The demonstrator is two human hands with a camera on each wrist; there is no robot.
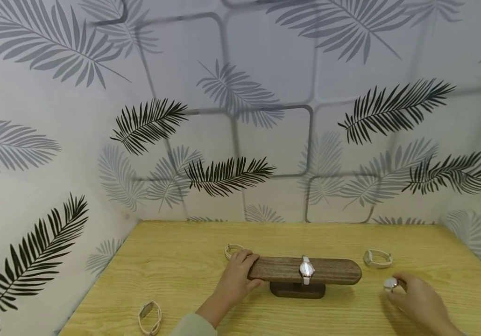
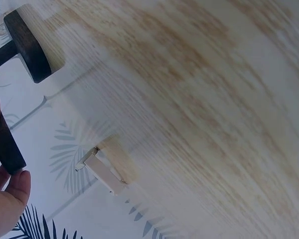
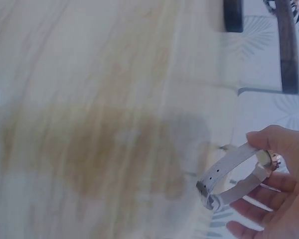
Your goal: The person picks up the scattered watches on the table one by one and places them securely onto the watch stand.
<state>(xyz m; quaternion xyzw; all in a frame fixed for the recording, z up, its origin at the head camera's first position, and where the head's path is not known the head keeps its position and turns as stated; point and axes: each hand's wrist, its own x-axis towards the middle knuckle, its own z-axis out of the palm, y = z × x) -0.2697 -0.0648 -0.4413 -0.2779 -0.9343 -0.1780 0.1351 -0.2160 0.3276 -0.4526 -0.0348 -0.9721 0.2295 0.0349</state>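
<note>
A dark wooden watch stand (image 1: 265,269) with a rounded bar on a short base is on the table. My left hand (image 1: 233,283) grips the bar's left end; the left wrist view shows fingers and thumb around that end of the bar (image 2: 7,149). Near the bar's middle sits a white-strapped watch (image 1: 306,269), dial facing me. To the right of the stand, my right hand (image 1: 423,301) pinches another watch (image 1: 390,283) by its case. Its pale strap (image 3: 229,162) is buckled into a loop in the right wrist view, apart from the stand.
Beyond my left hand lies a light-strapped watch (image 1: 233,249), partly hidden. Another watch (image 1: 377,259) rests on its side at the back right, and one more (image 1: 150,318) at the front left. Leaf-patterned walls (image 1: 265,140) border the yellow wooden table (image 1: 181,242).
</note>
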